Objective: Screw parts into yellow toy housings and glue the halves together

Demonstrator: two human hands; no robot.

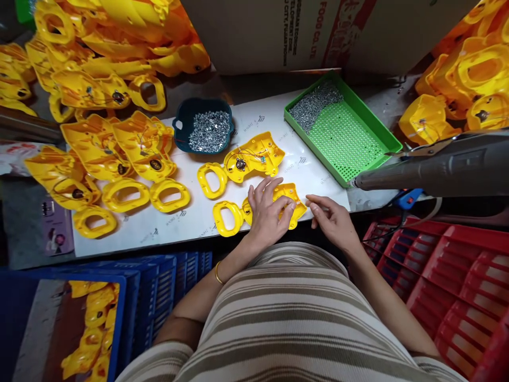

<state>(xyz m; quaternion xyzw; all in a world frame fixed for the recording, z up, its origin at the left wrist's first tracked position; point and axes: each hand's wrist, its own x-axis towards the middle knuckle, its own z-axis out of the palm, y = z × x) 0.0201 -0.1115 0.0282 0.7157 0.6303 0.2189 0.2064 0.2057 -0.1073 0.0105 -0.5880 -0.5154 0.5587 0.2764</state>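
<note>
In the head view, the person's left hand (pixel 268 215) lies over the nearer yellow shell (pixel 299 214), which sits on the white sheet (pixel 135 231) covering part of the tabletop (pixel 26 228) at the near edge, its outer fingers spread, though whether thumb and forefinger clamp anything cannot be told. The right hand (pixel 336 220) is just beside the shell's right end, fingers loosely curled with thumb and forefinger close together, and any grip there is too small to make out. Beyond lie a second yellow shell (pixel 260 151), a dark bowl (pixel 181 142) of small metal pieces and a green tray (pixel 353 132).
</note>
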